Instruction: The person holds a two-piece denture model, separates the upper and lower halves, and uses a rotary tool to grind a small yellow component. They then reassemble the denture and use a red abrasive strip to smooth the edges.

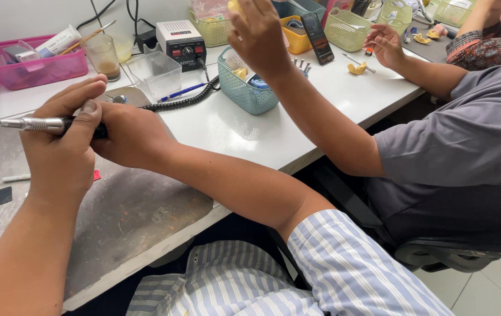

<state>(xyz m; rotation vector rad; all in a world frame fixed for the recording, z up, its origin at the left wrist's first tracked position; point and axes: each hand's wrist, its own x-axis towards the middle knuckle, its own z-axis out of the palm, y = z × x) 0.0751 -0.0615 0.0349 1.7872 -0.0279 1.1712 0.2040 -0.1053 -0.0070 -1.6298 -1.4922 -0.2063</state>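
- Both hands grip one rotary handpiece [40,124], held level over the grey work mat [127,210] at the near-left of the surface [250,137].
- Left hand [63,152] wraps the handpiece from the front, thumb pressed on the dark grip section, fingers curled over the top.
- Right hand [127,137] closed around the rear of the handpiece, just behind and touching the left hand.
- Metal nose of the handpiece sticks out to the left, past the left hand; tip runs out toward the frame edge, bur not clear.
- Black coiled cord [183,100] runs across the surface from behind the right hand to the grey control box [181,41] at the back.
- Clear plastic box [155,73] and a blue pen [181,92] lie just beyond the hands.
- Glass cup [103,55] with brown liquid and a pink basket [28,67] sit at the back left.
- Teal basket [247,88] stands mid-surface.
- A co-worker in a grey shirt sits to the right; one raised hand [259,38] holds a small yellowish item, the other hand [385,44] rests on the surface farther back.
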